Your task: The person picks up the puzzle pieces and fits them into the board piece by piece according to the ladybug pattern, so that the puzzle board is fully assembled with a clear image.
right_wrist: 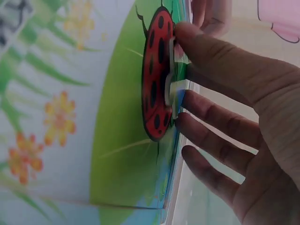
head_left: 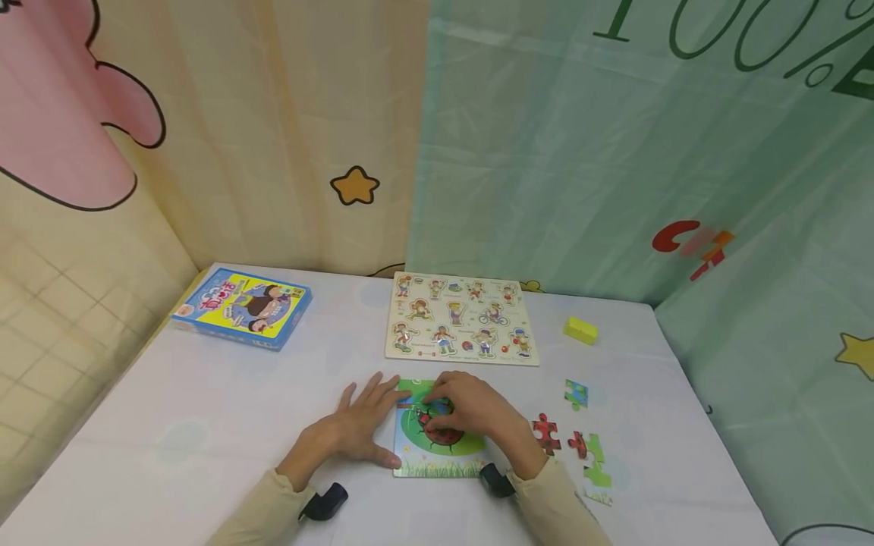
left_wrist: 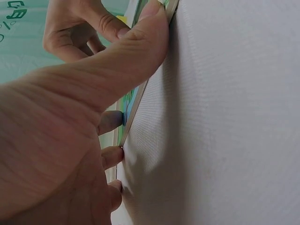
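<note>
A square ladybug puzzle board [head_left: 444, 464] lies near the front of the table. My left hand [head_left: 358, 428] rests along its left edge, fingers spread and fairly straight, thumb at the lower left corner; in the left wrist view the thumb [left_wrist: 145, 42] presses the board's edge. Over the upper part of the board, my right hand [head_left: 474, 406] pinches a puzzle piece between thumb and fingers. The right wrist view shows that piece [right_wrist: 169, 89] edge-on above the red ladybug [right_wrist: 152, 89], held by the right hand [right_wrist: 225, 103]. Its picture side is mostly hidden.
Several loose puzzle pieces, including a red one [head_left: 546, 434] and a blue-green one [head_left: 576, 394], lie right of the board. Behind stand a wooden figure board [head_left: 460, 318], a yellow block [head_left: 581, 330] and, at back left, a blue-yellow box [head_left: 242, 307].
</note>
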A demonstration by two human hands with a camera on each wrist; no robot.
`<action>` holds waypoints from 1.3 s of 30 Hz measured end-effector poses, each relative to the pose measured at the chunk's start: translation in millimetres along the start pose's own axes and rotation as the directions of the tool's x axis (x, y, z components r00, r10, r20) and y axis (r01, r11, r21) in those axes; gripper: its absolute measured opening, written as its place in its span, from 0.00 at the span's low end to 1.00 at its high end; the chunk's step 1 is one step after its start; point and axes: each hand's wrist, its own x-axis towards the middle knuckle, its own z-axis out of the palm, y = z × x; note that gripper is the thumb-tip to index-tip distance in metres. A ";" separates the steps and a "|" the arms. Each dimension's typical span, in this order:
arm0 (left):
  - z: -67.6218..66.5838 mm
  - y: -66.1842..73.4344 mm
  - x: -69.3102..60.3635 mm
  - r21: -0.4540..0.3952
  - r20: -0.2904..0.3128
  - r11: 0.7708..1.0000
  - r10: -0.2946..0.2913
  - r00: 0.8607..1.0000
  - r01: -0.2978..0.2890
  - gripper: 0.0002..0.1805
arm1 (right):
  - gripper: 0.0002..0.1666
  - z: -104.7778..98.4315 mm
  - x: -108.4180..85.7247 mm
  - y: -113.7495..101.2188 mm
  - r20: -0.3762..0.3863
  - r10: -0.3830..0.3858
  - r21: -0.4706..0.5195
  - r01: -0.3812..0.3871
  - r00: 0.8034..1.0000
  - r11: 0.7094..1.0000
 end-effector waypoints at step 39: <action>6.2 10.6 -1.6 0.073 -0.030 0.996 -0.042 0.999 0.044 0.70 | 0.17 2.1 -4.3 -0.3 -0.022 -0.044 -0.198 0.039 0.999 0.979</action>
